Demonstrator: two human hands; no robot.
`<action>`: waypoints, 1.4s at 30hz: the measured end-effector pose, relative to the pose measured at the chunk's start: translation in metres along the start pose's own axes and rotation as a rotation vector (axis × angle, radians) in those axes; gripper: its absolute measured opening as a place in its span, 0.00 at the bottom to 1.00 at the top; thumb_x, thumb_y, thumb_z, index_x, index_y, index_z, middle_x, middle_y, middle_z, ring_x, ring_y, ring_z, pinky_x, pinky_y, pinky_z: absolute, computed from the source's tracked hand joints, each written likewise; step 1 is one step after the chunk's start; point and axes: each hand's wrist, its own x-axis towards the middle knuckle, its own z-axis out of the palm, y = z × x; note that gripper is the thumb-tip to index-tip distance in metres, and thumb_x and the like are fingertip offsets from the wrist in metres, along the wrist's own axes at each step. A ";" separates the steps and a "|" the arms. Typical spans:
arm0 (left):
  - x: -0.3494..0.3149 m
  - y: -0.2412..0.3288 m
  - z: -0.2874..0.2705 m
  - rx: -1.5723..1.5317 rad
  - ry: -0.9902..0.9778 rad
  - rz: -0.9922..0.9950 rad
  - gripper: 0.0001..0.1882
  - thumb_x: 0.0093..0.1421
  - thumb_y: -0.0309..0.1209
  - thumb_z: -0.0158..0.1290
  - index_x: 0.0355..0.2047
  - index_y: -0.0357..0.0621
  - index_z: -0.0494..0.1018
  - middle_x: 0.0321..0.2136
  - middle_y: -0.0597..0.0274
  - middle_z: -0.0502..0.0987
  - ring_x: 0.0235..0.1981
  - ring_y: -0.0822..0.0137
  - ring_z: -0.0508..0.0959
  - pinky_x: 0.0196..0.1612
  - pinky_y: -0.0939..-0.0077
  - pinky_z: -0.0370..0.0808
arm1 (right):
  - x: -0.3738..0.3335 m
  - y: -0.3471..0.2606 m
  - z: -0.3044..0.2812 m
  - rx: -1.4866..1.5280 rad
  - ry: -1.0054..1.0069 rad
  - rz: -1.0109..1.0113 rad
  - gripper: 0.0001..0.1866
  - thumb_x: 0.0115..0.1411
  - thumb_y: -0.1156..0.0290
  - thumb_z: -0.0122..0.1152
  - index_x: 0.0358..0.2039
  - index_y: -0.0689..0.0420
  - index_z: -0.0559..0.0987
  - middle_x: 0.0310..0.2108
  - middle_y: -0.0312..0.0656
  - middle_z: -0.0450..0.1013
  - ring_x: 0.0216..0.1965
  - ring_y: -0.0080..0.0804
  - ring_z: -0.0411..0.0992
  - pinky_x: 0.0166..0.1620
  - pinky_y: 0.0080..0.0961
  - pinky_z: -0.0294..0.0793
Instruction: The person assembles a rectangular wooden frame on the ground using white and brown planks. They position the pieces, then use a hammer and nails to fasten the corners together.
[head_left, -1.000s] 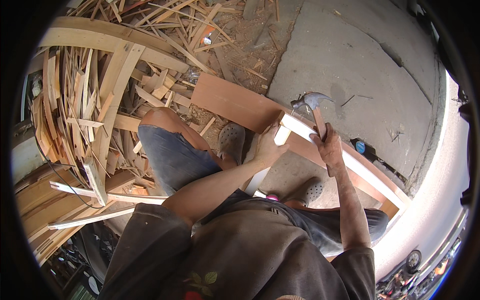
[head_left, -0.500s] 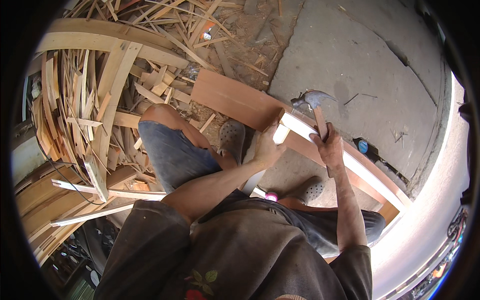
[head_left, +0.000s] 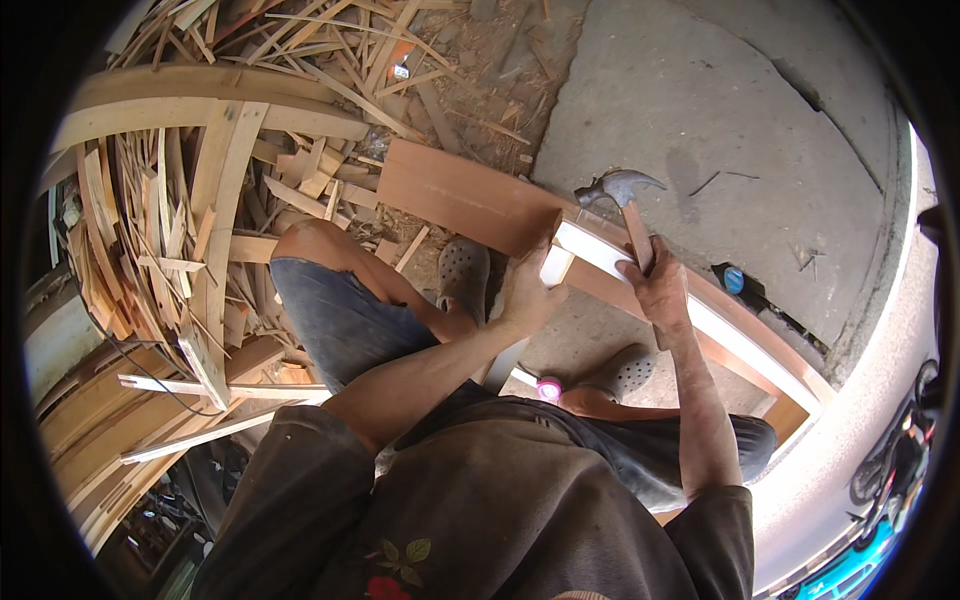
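My right hand (head_left: pixel 660 292) grips the wooden handle of a claw hammer (head_left: pixel 637 232). The hammer's metal head hangs just above the far edge of a long brown board (head_left: pixel 450 197), near the corner of a white-faced wooden frame (head_left: pixel 705 318). Closed round a short white wooden piece (head_left: pixel 557 264) at that corner is my left hand (head_left: pixel 530 292); some of its fingers are hidden behind the wood. The frame slants down to the right between my legs and the concrete. I cannot make out clearly whether a nail stands under the hammer head.
Scrap wood strips (head_left: pixel 170 220) are heaped on the left, beside long planks (head_left: pixel 200 112). Two loose nails (head_left: pixel 705 183) lie on the concrete slab (head_left: pixel 740 110). A pink round object (head_left: pixel 548 389) sits between my feet. A blue round object (head_left: pixel 733 281) rests in a floor gap.
The hammer and both hands keep nearly the same place against the wood. The whole view has shifted slightly, showing more of a motorcycle and something turquoise at the lower right.
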 end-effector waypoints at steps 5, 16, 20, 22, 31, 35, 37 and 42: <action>0.000 0.000 0.001 -0.017 0.007 -0.018 0.41 0.54 0.24 0.59 0.70 0.30 0.65 0.62 0.33 0.76 0.65 0.43 0.77 0.68 0.58 0.73 | 0.001 0.003 -0.002 0.012 0.016 -0.042 0.23 0.60 0.59 0.79 0.41 0.64 0.77 0.27 0.56 0.80 0.31 0.56 0.82 0.36 0.47 0.78; 0.000 -0.004 0.007 0.002 0.038 0.019 0.41 0.53 0.22 0.58 0.69 0.29 0.66 0.63 0.33 0.75 0.66 0.41 0.75 0.69 0.58 0.72 | 0.010 -0.007 -0.023 -0.049 0.014 -0.037 0.19 0.61 0.66 0.76 0.44 0.64 0.78 0.30 0.53 0.79 0.33 0.47 0.79 0.42 0.42 0.77; 0.000 -0.006 0.007 -0.009 0.029 0.020 0.41 0.52 0.23 0.58 0.69 0.28 0.65 0.64 0.32 0.75 0.66 0.40 0.75 0.70 0.57 0.71 | 0.017 -0.015 -0.065 -0.232 -0.019 -0.016 0.19 0.60 0.67 0.76 0.44 0.64 0.78 0.33 0.58 0.82 0.40 0.59 0.83 0.44 0.49 0.78; 0.000 -0.006 0.006 0.040 0.032 0.029 0.41 0.52 0.23 0.58 0.69 0.27 0.65 0.64 0.31 0.74 0.66 0.40 0.75 0.70 0.57 0.71 | 0.018 -0.018 -0.072 -0.312 -0.070 -0.012 0.22 0.58 0.69 0.76 0.50 0.63 0.80 0.36 0.58 0.82 0.42 0.54 0.83 0.48 0.47 0.79; 0.001 -0.007 0.004 -0.017 0.018 0.029 0.41 0.52 0.25 0.59 0.67 0.22 0.65 0.64 0.28 0.73 0.67 0.39 0.74 0.71 0.57 0.70 | 0.018 -0.018 -0.078 -0.384 -0.118 0.060 0.23 0.55 0.77 0.74 0.52 0.65 0.82 0.43 0.60 0.83 0.46 0.55 0.84 0.53 0.47 0.80; 0.003 -0.007 0.004 0.003 0.020 0.049 0.40 0.53 0.25 0.60 0.67 0.23 0.66 0.64 0.30 0.74 0.67 0.40 0.74 0.72 0.58 0.70 | 0.018 -0.022 -0.083 -0.492 -0.189 -0.028 0.24 0.55 0.77 0.74 0.53 0.65 0.81 0.43 0.61 0.83 0.47 0.57 0.83 0.52 0.48 0.80; 0.003 -0.008 0.005 0.026 0.022 0.044 0.40 0.53 0.25 0.60 0.67 0.24 0.66 0.65 0.32 0.74 0.67 0.40 0.74 0.72 0.58 0.70 | 0.019 -0.025 -0.083 -0.507 -0.167 -0.028 0.24 0.55 0.78 0.73 0.53 0.66 0.81 0.43 0.62 0.83 0.47 0.58 0.83 0.52 0.49 0.79; 0.003 -0.007 0.005 -0.020 0.025 -0.019 0.41 0.53 0.27 0.63 0.68 0.25 0.67 0.65 0.33 0.74 0.67 0.42 0.74 0.72 0.57 0.69 | 0.013 -0.024 -0.077 -0.497 -0.168 -0.008 0.23 0.56 0.75 0.72 0.53 0.63 0.82 0.43 0.62 0.83 0.48 0.59 0.82 0.53 0.50 0.79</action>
